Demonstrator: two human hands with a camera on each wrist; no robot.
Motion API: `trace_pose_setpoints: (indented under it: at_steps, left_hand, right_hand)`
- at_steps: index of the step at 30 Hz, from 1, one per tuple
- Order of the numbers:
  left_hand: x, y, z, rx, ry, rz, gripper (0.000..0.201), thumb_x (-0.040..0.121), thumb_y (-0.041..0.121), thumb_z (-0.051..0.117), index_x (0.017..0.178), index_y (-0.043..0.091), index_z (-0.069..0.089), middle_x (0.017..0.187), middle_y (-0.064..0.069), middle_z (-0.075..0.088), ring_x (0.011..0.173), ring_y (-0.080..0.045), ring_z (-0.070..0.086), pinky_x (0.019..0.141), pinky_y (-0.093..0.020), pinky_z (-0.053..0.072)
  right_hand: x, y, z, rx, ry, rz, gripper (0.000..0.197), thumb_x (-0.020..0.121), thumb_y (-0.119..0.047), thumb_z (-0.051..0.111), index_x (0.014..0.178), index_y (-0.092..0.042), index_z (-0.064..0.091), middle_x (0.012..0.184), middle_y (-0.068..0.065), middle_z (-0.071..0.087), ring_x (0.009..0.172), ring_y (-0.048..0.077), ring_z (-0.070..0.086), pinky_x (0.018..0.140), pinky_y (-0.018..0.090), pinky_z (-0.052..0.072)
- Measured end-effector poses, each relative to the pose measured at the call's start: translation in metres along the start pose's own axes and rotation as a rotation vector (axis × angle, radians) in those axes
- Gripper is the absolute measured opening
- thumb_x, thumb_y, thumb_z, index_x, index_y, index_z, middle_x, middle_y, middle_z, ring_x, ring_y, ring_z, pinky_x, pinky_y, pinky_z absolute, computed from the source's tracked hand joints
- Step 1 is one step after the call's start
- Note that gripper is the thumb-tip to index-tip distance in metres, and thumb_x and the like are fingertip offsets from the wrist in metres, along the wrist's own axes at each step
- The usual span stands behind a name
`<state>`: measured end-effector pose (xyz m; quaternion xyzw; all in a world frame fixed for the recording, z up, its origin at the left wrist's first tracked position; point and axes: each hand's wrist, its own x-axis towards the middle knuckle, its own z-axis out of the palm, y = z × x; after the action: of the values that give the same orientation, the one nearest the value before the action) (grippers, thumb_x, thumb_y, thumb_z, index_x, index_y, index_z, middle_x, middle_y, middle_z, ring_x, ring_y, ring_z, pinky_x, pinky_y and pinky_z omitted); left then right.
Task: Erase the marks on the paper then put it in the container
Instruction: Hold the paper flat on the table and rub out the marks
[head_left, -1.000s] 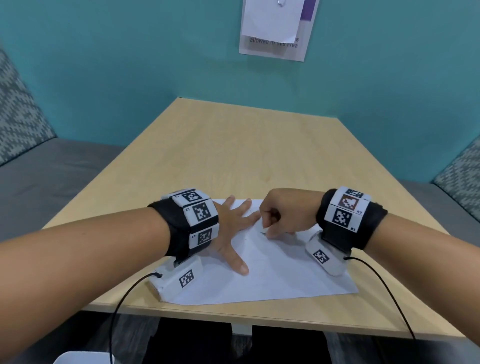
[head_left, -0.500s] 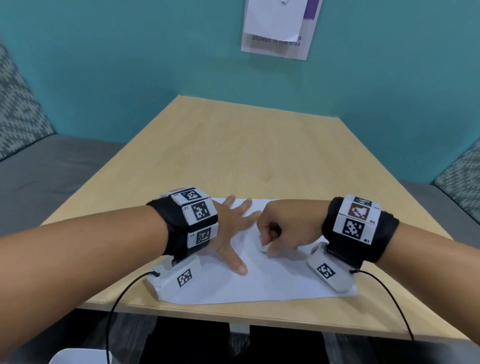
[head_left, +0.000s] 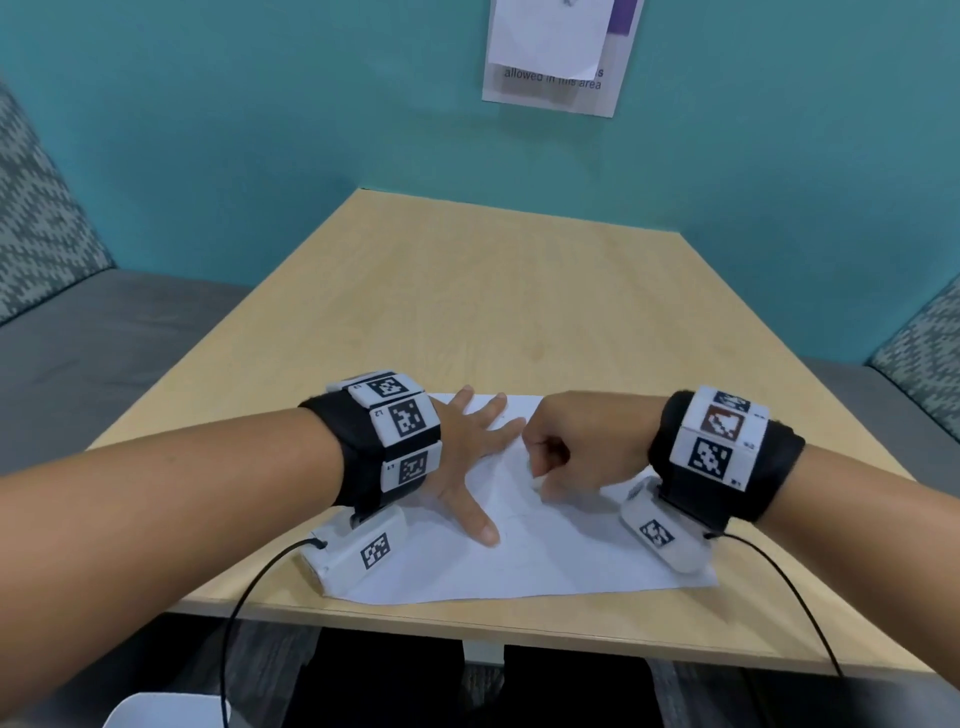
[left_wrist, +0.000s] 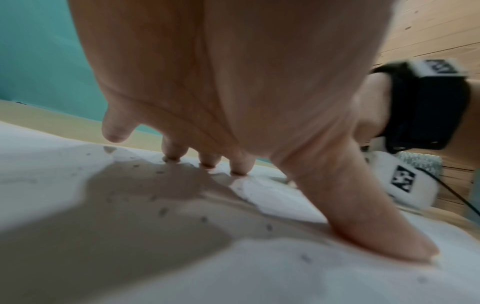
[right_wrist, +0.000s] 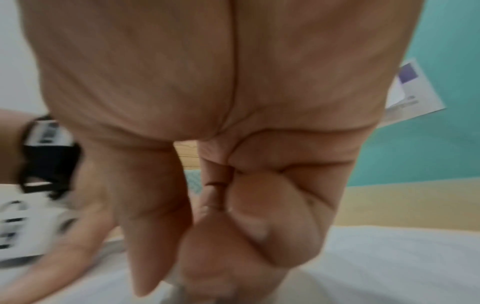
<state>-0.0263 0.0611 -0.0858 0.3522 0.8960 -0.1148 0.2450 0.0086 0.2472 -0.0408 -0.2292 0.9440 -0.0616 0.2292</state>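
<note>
A white sheet of paper (head_left: 545, 561) lies on the wooden table (head_left: 519, 312) close to its near edge. Faint pencil lines (head_left: 511, 519) show near its middle. My left hand (head_left: 467, 452) presses flat on the sheet's left part with fingers spread; in the left wrist view its thumb (left_wrist: 363, 216) and fingertips touch the paper (left_wrist: 311, 277). My right hand (head_left: 576, 447) is curled into a fist on the sheet, and pinches a small white eraser (head_left: 537, 486) that is mostly hidden. In the right wrist view the right hand (right_wrist: 233, 185) points down at the paper (right_wrist: 389, 267).
Dark eraser crumbs (left_wrist: 163, 211) dot the paper under my left palm. A white container rim (head_left: 156, 712) shows below the table's near edge at lower left. Grey benches (head_left: 104, 338) flank the table, a teal wall with a notice (head_left: 556, 62) stands behind.
My right hand has slid a little to the right and toward me across the paper with the eraser. The left hand stays pressed in place.
</note>
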Motion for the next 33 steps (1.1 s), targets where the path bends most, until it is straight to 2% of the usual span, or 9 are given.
trace_pose_setpoints:
  at_steps: [3, 7, 12, 17, 21, 23, 26, 30, 33]
  left_hand:
    - [0.001, -0.001, 0.0, -0.013, -0.008, 0.003, 0.132, 0.058, 0.091, 0.056, 0.148, 0.043, -0.027, 0.158, 0.009, -0.032, 0.147, -0.032, -0.024, 0.112, -0.07, 0.004]
    - [0.0, 0.002, -0.001, -0.009, 0.003, 0.001, 0.131, 0.059, 0.09, 0.057, 0.149, 0.042, -0.026, 0.159, 0.009, -0.031, 0.148, -0.031, -0.023, 0.113, -0.069, 0.004]
    - [-0.001, -0.001, -0.001, -0.007, 0.002, 0.001, 0.131, 0.059, 0.09, 0.056, 0.148, 0.043, -0.026, 0.159, 0.008, -0.031, 0.147, -0.033, -0.023, 0.113, -0.069, 0.004]
    - [-0.003, 0.003, -0.003, 0.007, 0.009, 0.001, 0.128, 0.062, 0.089, 0.056, 0.149, 0.042, -0.026, 0.16, 0.007, -0.03, 0.148, -0.033, -0.021, 0.114, -0.067, 0.003]
    - [0.0, -0.001, -0.001, -0.022, 0.006, 0.014, 0.129, 0.059, 0.091, 0.057, 0.146, 0.047, -0.028, 0.159, 0.006, -0.031, 0.147, -0.036, -0.023, 0.112, -0.068, 0.0]
    - [0.001, -0.002, -0.001, -0.021, 0.003, 0.004, 0.131, 0.057, 0.092, 0.055, 0.147, 0.046, -0.028, 0.159, 0.008, -0.031, 0.147, -0.034, -0.023, 0.112, -0.069, 0.003]
    - [-0.001, 0.002, -0.004, 0.002, -0.004, -0.013, 0.128, 0.06, 0.09, 0.055, 0.147, 0.044, -0.026, 0.159, 0.01, -0.031, 0.148, -0.032, -0.022, 0.114, -0.069, 0.004]
    - [-0.003, 0.0, -0.003, -0.009, 0.01, 0.002, 0.125, 0.06, 0.089, 0.057, 0.143, 0.051, -0.029, 0.16, 0.006, -0.03, 0.148, -0.034, -0.021, 0.113, -0.07, 0.006]
    - [-0.002, 0.001, -0.005, 0.01, -0.003, -0.019, 0.127, 0.061, 0.09, 0.055, 0.147, 0.045, -0.027, 0.159, 0.009, -0.03, 0.149, -0.031, -0.021, 0.114, -0.068, 0.006]
  right_hand:
    - [-0.005, -0.007, 0.005, 0.004, -0.027, -0.046, 0.016, 0.08, -0.029, 0.073, 0.081, -0.015, 0.067, 0.069, -0.012, 0.061, 0.06, 0.004, 0.052, 0.058, 0.016, 0.043]
    - [0.002, 0.012, -0.007, 0.004, 0.071, 0.054, 0.015, 0.079, -0.027, 0.074, 0.081, -0.013, 0.069, 0.071, -0.007, 0.066, 0.063, 0.011, 0.056, 0.057, 0.019, 0.043]
    - [-0.008, -0.009, 0.008, 0.023, -0.028, -0.05, 0.014, 0.079, -0.028, 0.073, 0.081, -0.015, 0.068, 0.065, -0.013, 0.06, 0.057, 0.002, 0.051, 0.055, 0.014, 0.042]
    - [0.003, 0.012, -0.011, 0.023, 0.073, 0.097, 0.014, 0.079, -0.026, 0.074, 0.079, -0.013, 0.069, 0.067, -0.006, 0.066, 0.054, 0.005, 0.055, 0.056, 0.021, 0.044]
    - [-0.003, -0.011, 0.008, 0.012, -0.01, -0.038, 0.014, 0.08, -0.029, 0.073, 0.081, -0.015, 0.068, 0.07, -0.012, 0.062, 0.059, 0.001, 0.052, 0.054, 0.011, 0.041]
    - [0.002, -0.003, -0.001, 0.009, 0.025, -0.001, 0.014, 0.08, -0.028, 0.074, 0.081, -0.015, 0.069, 0.067, -0.012, 0.063, 0.054, 0.0, 0.052, 0.051, 0.009, 0.04]
    - [0.006, 0.01, -0.011, 0.015, 0.085, 0.086, 0.014, 0.08, -0.025, 0.073, 0.08, -0.012, 0.068, 0.071, -0.002, 0.069, 0.057, 0.01, 0.058, 0.054, 0.019, 0.043]
    - [-0.001, -0.011, 0.005, -0.008, -0.013, -0.024, 0.012, 0.081, -0.027, 0.072, 0.08, -0.018, 0.065, 0.072, -0.01, 0.064, 0.062, 0.006, 0.055, 0.057, 0.015, 0.041]
    - [0.003, -0.001, -0.006, 0.001, 0.058, 0.05, 0.011, 0.081, -0.027, 0.074, 0.079, -0.02, 0.066, 0.068, -0.013, 0.062, 0.062, 0.008, 0.057, 0.057, 0.018, 0.042]
